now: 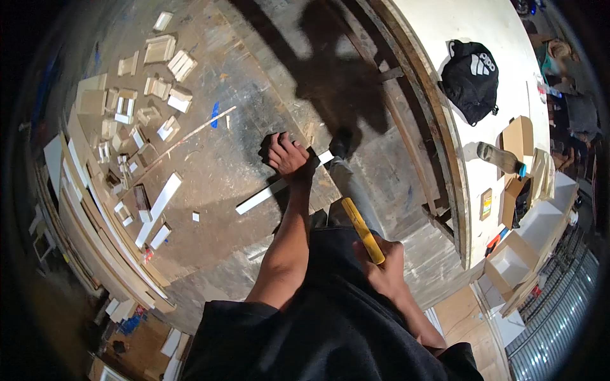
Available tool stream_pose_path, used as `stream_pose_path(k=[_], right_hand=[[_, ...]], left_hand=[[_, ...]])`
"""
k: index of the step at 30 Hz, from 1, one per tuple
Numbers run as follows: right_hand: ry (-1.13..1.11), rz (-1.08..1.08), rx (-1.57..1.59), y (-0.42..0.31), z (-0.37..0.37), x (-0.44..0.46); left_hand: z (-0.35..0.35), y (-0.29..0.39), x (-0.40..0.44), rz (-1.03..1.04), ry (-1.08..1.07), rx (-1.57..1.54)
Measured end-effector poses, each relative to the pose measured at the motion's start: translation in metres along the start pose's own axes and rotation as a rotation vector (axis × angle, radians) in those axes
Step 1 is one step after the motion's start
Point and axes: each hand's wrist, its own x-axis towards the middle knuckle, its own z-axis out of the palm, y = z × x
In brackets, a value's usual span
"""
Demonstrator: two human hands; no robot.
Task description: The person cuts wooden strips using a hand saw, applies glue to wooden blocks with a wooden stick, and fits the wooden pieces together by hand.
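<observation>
My left hand (pixel 289 155) is over the brown work surface (pixel 241 127), its fingers curled. What they hold, if anything, is hidden. A narrow white strip (pixel 257 198) lies on the surface, passing under my left wrist. Close to my body, my right hand (pixel 386 270) is closed round a yellow stick-like piece (pixel 363 232) with dark marks, which points up and away from me. Its exact kind does not show.
Small wooden blocks (pixel 160 49), white offcuts (pixel 159 208) and a thin stick (pixel 190 141) lie to the left, beside stacked long boards (pixel 95 222). A pale table (pixel 492 22) on the right bears a black drawstring bag (pixel 470 82), a bottle (pixel 499 157) and a cardboard box (pixel 518 136).
</observation>
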Motion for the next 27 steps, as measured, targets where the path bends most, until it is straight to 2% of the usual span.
stream_pose_path(k=[5, 6, 7, 8, 9, 10, 11, 12, 13, 15, 18, 20, 23, 27], right_hand=[[-0.033, 0.077, -0.051, -0.004, -0.004, -0.02], [0.109, -0.032, 0.048, 0.002, -0.002, -0.032], [0.152, -0.082, 0.008, 0.005, -0.008, -0.036], [0.197, -0.13, -0.034, 0.002, -0.015, -0.037], [0.267, 0.036, 0.315, -0.002, -0.014, -0.03], [0.192, 0.007, 0.097, -0.001, -0.025, -0.003], [0.272, 0.034, 0.166, 0.005, -0.017, 0.027], [0.325, -0.097, 0.159, 0.021, -0.006, 0.063], [0.263, -0.011, 0.055, 0.047, -0.002, 0.098], [0.311, -0.17, -0.046, 0.084, 0.03, 0.169], [0.229, -0.185, 0.037, 0.12, 0.067, 0.227], [0.065, -0.049, 0.213, 0.127, 0.08, 0.242], [-0.048, 0.048, 0.21, 0.116, 0.083, 0.245], [-0.123, 0.034, 0.273, 0.13, 0.088, 0.258]], left_hand=[[-0.003, -0.001, 0.001, -0.007, -0.004, -0.026], [-0.006, 0.0, 0.0, 0.021, 0.007, 0.006], [-0.009, 0.0, 0.002, 0.048, 0.021, 0.04], [-0.009, -0.006, 0.004, 0.063, -0.054, -0.048], [-0.008, -0.006, 0.004, 0.058, -0.048, -0.048], [-0.007, -0.004, 0.002, 0.044, -0.008, -0.007], [-0.009, -0.001, 0.002, 0.029, 0.032, 0.032], [-0.008, -0.004, 0.003, 0.009, -0.027, -0.07], [-0.015, 0.002, 0.007, 0.011, -0.001, -0.062], [-0.009, -0.002, 0.004, 0.013, -0.017, -0.004], [-0.02, 0.001, 0.008, 0.015, -0.043, -0.032], [-0.016, -0.002, 0.007, 0.02, -0.055, -0.082], [-0.014, -0.003, 0.007, 0.018, -0.045, -0.097], [-0.013, -0.002, 0.008, 0.009, -0.041, -0.107]])
